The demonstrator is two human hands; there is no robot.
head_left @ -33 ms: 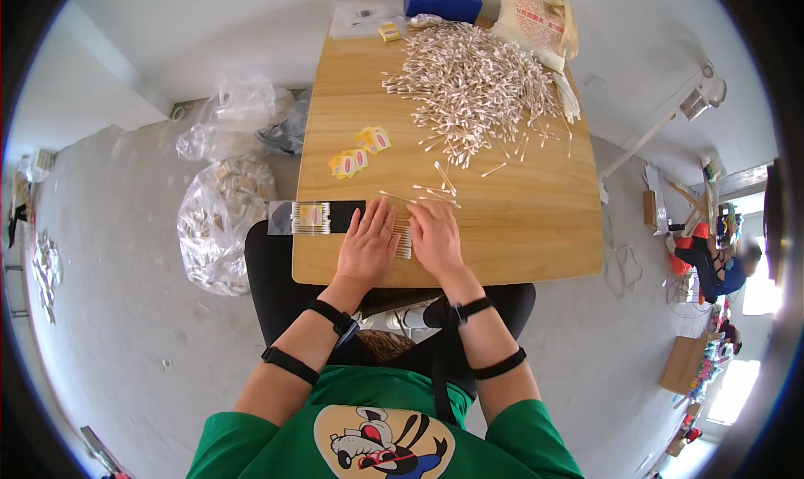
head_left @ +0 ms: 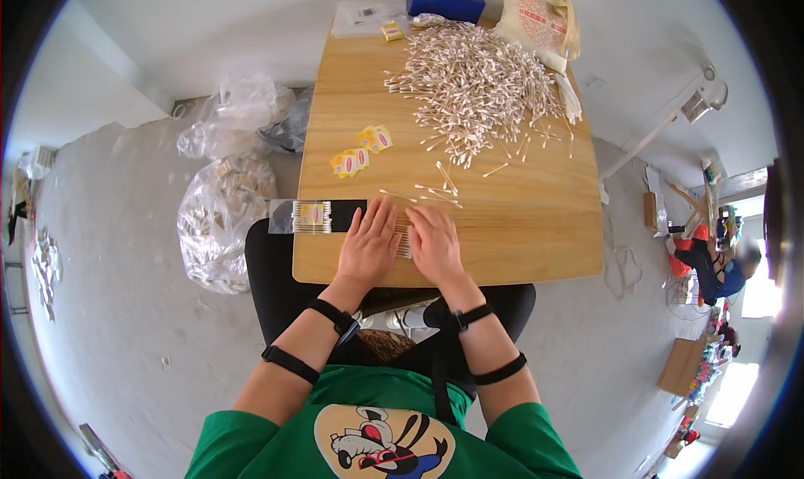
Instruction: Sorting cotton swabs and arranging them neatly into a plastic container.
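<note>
White cotton-swab bundle (head_left: 311, 218) lies at ten o'clock from the left hand (head_left: 367, 243), whose fingers stretch flat, open; swab row (head_left: 405, 246) at its three o'clock; the right hand (head_left: 435, 243) bends its fingers, grip impossible to tell

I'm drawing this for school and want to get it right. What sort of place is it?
It looks like a simple workroom, maybe a small workshop: a big pile of cotton swabs and a blue tape dispenser on a wooden table, with big plastic bags on the bare floor.
</note>
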